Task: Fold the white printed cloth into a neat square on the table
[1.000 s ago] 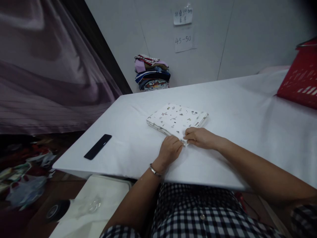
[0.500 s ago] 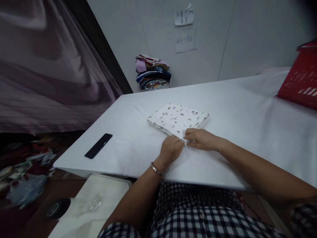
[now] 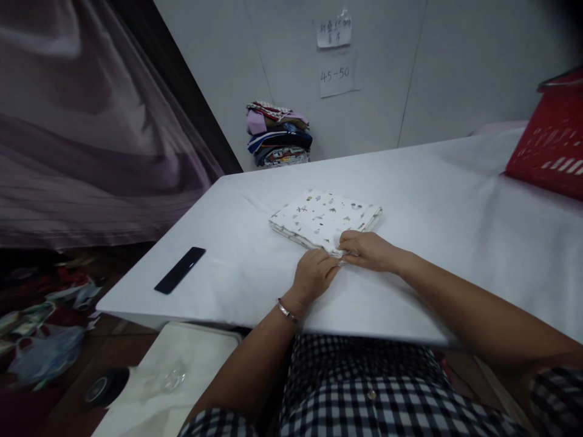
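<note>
A folded white cloth [image 3: 321,217] with a small leaf-like print lies flat in several layers on the white-covered table [image 3: 246,267]. At its near corner both of my hands are closed on the fabric. My left hand [image 3: 315,271], with a silver bracelet at the wrist, pinches the corner's left edge. From the right, my right hand [image 3: 364,250] grips the layers of the same corner, its thumb and fingers pressed together. The fingertips of the two hands almost meet and partly hide the corner.
A black phone [image 3: 180,270] lies on the table's left side. Stacked folded clothes [image 3: 279,135] stand by the wall at the back. A red basket [image 3: 549,136] sits at the far right. Below the left edge are a whitish lid-like surface [image 3: 182,358] and plastic bags [image 3: 48,352].
My right hand has shifted slightly up and left at the corner of the cloth. Both hands keep their grip, and the view has moved a little.
</note>
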Demonstrator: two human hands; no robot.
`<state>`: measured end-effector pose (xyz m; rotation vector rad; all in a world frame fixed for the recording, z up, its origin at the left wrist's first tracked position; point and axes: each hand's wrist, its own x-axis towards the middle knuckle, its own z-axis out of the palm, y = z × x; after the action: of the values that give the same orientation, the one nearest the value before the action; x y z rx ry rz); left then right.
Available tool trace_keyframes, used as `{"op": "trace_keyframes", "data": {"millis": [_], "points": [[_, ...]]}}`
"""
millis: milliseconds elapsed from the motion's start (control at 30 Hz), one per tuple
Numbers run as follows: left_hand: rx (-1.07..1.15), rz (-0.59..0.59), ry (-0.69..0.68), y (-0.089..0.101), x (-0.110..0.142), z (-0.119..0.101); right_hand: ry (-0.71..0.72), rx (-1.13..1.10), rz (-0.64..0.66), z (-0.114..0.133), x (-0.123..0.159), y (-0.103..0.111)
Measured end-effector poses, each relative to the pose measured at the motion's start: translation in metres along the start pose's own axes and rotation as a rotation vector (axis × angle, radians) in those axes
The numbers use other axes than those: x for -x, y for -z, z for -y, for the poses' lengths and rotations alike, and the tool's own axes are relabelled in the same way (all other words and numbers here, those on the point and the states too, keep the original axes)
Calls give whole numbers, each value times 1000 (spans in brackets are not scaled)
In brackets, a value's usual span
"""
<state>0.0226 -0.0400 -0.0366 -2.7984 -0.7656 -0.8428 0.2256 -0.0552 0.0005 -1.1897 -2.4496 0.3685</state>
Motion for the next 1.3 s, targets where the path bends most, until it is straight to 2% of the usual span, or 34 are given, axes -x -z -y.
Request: {"op": "trace_keyframes", "data": {"millis": [167, 367, 533, 667, 767, 900, 1033, 1100, 1167, 1233, 1300], "points": [[-44, 12, 45, -1, 0, 0, -2, -64, 23, -3, -1, -3], [-92, 52, 16, -6, -1, -3, -47, -119, -11, -7, -1, -4], [-111, 38, -17, -5, -1, -5, -35, 0, -38, -3, 0, -1], [-129, 12, -31, -4, 0, -4, -8, 91, 36, 3, 0, -1], [-130, 20, -23, -4, 0, -5, -3, 62, 76, 4, -1, -3], [-87, -33, 43, -2, -2, -5, 4, 2, 58, 5, -1, -4], [-41, -12, 11, -2, -5, -3, 9, -140, 32, -2, 0, -3], [-38, 0, 15, -2, -5, -3, -9, -250, -67, -14, 0, -2], [-39, 9, 25, -3, -5, -3, -109, -301, -286, -32, 1, 2], [-38, 19, 24, -4, -4, -4, -287, -236, -512, -55, 1, 8], [-40, 21, 20, -5, -4, -5, -505, -123, -565, -77, -1, 15]]}}
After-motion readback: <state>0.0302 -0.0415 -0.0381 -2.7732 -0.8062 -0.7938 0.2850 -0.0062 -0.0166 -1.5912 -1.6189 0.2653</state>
